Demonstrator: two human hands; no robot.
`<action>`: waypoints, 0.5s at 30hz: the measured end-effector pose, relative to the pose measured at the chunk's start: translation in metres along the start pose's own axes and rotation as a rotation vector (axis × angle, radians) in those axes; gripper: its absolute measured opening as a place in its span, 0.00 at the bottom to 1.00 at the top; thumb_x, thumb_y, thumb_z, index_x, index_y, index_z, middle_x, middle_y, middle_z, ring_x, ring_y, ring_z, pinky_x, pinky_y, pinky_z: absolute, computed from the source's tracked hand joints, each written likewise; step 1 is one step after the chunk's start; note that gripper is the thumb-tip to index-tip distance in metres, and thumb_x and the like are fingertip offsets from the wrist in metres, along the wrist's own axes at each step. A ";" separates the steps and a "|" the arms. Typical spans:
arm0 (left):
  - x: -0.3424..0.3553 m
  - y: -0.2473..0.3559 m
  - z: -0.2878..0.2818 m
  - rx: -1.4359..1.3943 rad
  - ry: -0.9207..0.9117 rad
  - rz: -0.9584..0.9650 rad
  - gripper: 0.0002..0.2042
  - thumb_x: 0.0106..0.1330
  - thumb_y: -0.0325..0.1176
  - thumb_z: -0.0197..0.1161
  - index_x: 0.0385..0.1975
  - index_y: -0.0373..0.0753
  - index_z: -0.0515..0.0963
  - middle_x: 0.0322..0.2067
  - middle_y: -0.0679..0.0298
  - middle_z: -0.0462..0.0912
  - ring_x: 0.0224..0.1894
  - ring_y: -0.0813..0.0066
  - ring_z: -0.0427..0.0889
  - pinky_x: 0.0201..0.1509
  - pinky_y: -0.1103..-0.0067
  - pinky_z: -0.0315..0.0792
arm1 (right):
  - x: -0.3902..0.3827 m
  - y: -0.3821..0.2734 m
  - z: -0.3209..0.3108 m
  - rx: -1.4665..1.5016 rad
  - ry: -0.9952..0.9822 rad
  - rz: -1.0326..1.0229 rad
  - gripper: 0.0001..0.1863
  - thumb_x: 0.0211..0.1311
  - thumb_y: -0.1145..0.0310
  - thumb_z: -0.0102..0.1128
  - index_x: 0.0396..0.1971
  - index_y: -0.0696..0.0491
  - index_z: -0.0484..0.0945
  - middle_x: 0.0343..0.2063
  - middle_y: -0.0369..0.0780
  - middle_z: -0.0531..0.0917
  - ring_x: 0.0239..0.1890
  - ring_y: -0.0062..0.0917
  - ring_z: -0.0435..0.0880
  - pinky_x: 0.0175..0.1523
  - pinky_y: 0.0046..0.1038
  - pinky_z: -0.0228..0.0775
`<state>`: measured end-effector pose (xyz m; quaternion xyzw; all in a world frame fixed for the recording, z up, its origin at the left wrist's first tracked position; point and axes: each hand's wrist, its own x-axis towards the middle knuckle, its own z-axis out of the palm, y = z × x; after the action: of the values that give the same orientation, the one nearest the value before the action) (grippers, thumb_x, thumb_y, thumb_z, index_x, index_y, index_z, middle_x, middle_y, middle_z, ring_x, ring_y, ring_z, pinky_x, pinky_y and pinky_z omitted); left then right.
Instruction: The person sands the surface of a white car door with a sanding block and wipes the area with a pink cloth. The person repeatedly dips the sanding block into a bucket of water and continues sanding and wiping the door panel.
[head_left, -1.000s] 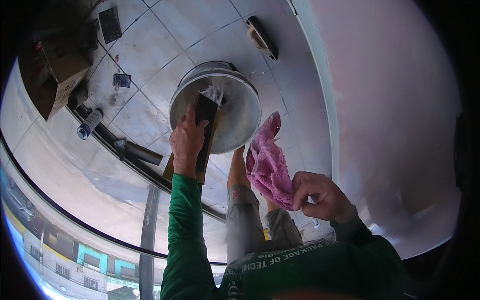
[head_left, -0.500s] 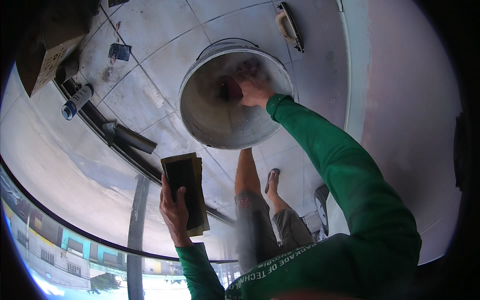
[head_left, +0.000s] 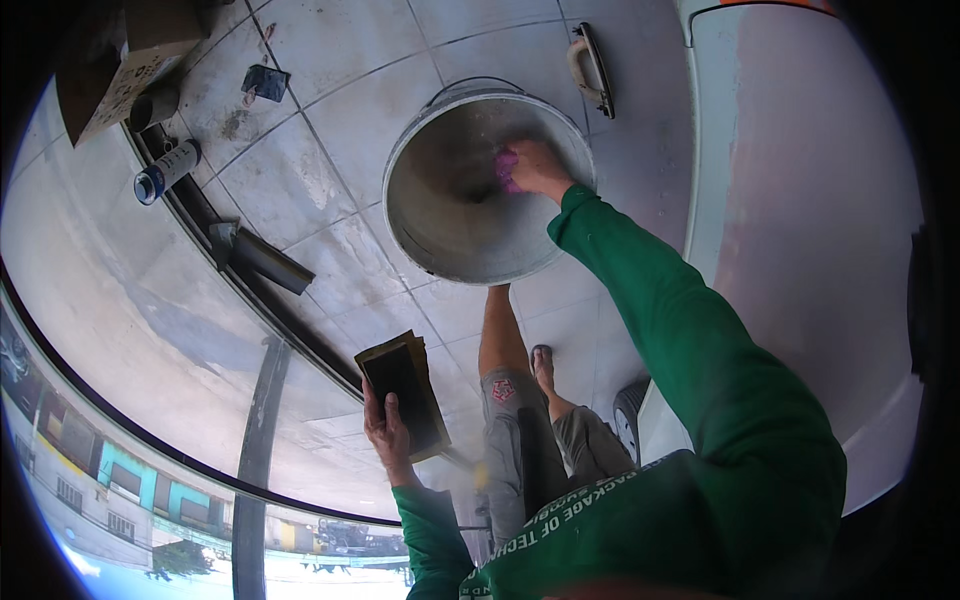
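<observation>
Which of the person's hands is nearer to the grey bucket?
The right. The right hand is inside the grey bucket's mouth with the pink cloth; the left hand is outside it, toward the picture's lower left, holding a dark block.

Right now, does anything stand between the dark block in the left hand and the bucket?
Nothing visible stands between the dark block and the bucket; only tiled floor shows there. In the bucket's right half, the right hand holds a pink cloth.
</observation>
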<state>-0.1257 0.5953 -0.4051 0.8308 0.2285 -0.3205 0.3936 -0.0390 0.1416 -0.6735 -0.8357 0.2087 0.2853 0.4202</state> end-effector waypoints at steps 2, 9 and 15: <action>0.007 0.054 0.003 -0.212 -0.021 0.014 0.26 0.80 0.36 0.57 0.74 0.35 0.67 0.62 0.55 0.81 0.59 0.66 0.81 0.66 0.74 0.72 | -0.049 -0.028 -0.046 0.344 -0.078 0.011 0.18 0.63 0.70 0.62 0.52 0.58 0.83 0.42 0.50 0.88 0.43 0.39 0.89 0.54 0.35 0.81; -0.002 0.157 0.090 -1.289 -0.958 0.247 0.30 0.83 0.42 0.52 0.80 0.46 0.54 0.58 0.60 0.81 0.54 0.71 0.82 0.59 0.74 0.78 | -0.262 -0.182 -0.177 1.059 -0.305 0.004 0.18 0.67 0.70 0.66 0.55 0.57 0.82 0.41 0.34 0.87 0.39 0.17 0.83 0.48 0.24 0.78; -0.144 0.263 0.164 -0.999 -0.677 0.389 0.37 0.79 0.52 0.55 0.80 0.44 0.50 0.69 0.57 0.70 0.67 0.65 0.74 0.71 0.69 0.69 | -0.394 -0.223 -0.227 0.816 -0.065 -0.081 0.18 0.61 0.62 0.79 0.46 0.55 0.86 0.31 0.29 0.86 0.31 0.12 0.79 0.38 0.22 0.75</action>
<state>-0.1173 0.2915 -0.2486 0.4259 0.0581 -0.3427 0.8354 -0.1347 0.1226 -0.1772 -0.5985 0.2583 0.1885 0.7346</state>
